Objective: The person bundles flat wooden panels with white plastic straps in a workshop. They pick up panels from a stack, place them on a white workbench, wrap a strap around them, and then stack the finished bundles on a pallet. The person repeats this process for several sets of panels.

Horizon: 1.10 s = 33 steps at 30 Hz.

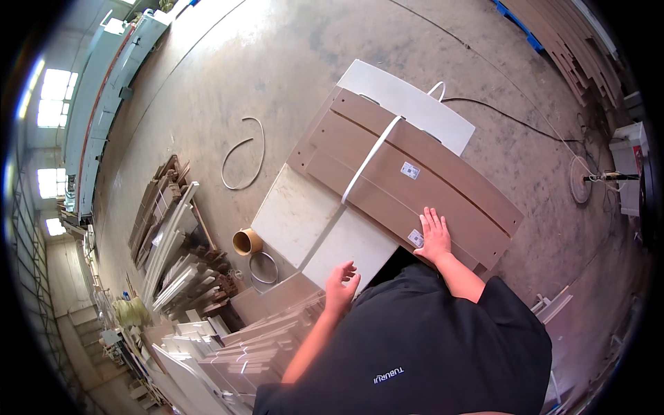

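Observation:
My right hand [434,238] lies flat, fingers stretched, on a stack of brown panels [463,194], beside a small white label [416,238]. A white strap [370,162] crosses the panels, and a second label [410,170] is stuck nearer their middle. My left hand [339,286] hovers by the near edge of the pale board surface [297,211], its loosely bent fingers apart and holding nothing. The panels rest partly on that surface. A white board [373,81] reaches out beyond their far side, with a white strap loop [437,90] at its edge.
Loose strapping [261,155] curls on the floor, near a cardboard tube [247,242] and a ring [263,268]. Offcut strips [173,235] are heaped to the left, and more panels [263,346] lie at the lower left. A black cable [512,117] runs toward a strapping machine [628,173].

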Tool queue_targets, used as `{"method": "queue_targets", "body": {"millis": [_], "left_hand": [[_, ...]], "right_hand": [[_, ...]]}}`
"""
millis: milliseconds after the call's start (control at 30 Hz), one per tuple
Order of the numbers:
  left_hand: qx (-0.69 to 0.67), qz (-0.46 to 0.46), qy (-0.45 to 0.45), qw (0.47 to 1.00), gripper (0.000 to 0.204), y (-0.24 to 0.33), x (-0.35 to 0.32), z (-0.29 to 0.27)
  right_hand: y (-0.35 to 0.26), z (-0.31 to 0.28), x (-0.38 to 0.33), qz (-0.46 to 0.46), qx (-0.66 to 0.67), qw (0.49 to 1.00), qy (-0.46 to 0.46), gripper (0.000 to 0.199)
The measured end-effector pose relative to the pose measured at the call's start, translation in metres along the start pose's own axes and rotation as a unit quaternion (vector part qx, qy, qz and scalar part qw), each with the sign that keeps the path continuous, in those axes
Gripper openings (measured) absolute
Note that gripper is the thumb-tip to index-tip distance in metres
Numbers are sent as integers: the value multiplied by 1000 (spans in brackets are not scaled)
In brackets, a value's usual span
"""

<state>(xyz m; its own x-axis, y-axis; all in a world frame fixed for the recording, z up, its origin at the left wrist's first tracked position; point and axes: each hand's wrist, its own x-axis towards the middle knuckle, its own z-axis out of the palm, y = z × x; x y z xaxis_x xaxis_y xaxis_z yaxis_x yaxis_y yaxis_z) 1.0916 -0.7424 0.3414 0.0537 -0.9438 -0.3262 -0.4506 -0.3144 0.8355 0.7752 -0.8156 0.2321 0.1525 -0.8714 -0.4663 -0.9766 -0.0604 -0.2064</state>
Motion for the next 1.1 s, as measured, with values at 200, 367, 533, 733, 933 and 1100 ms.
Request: {"method": "queue_targets", "body": {"millis": [200, 367, 533, 733, 933, 1100], "left_hand": [[-7, -27, -21, 999, 41, -16, -12, -9], [28, -16, -57, 998, 37, -30, -14, -18], [102, -20, -150, 983, 39, -53, -16, -12], [125, -48, -243, 961, 41, -77, -22, 14], [216, 15, -278, 936, 40, -73, -20, 21], [188, -22, -208, 960, 40, -81, -36, 10]], "right_hand": [[0, 9, -8, 1, 17, 1000, 19, 128], [7, 19, -18, -12, 70, 995, 73, 102], [48, 36, -73, 68, 194, 963, 173, 66], [120, 80, -171, 343, 283, 873, 200, 53], [210, 135, -219, 487, 367, 773, 173, 74], [216, 100, -185, 486, 561, 665, 84, 83]]}}
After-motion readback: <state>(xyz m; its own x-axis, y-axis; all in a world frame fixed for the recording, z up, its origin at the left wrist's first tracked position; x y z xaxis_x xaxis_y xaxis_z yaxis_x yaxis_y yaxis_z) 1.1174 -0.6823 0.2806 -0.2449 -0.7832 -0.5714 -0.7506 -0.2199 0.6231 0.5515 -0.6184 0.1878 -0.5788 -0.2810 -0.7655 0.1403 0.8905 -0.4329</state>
